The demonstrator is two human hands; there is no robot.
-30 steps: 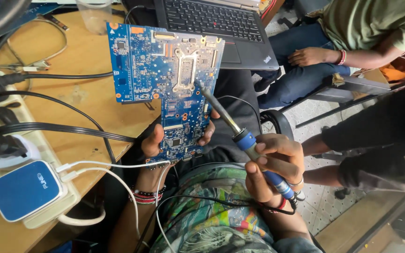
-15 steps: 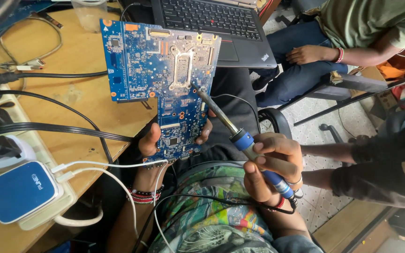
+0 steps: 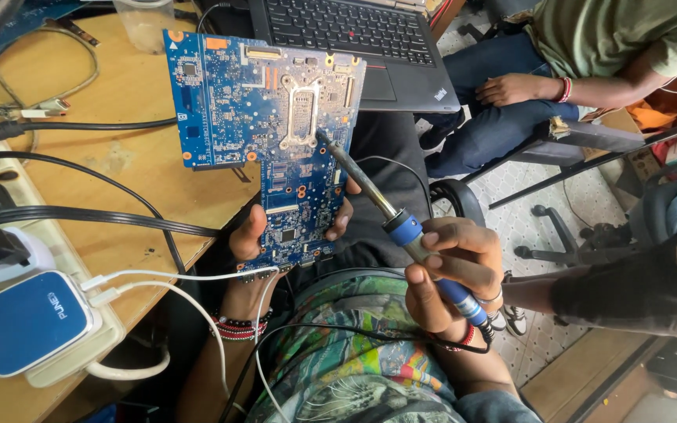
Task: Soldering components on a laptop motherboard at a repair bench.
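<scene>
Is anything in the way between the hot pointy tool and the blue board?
No, nothing visible. The right hand holds the soldering iron, and its tip already sits at the metal frame in the middle of the blue circuit board. The left hand holds the board from underneath, with its fingers clear of the tip.

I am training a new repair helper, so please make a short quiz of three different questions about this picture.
1. True or false: the left hand holds the blue circuit board by its lower end.
2. Which tool is in the right hand? A) screwdriver B) soldering iron C) tweezers
3. Fill in: the tip of the iron is at the metal frame near the board's ____.

Key
1. True; thumb and fingers grip the narrow lower part.
2. B; it has a blue handle and a long metal shaft.
3. Middle; whether it touches the board, I cannot tell.
</scene>
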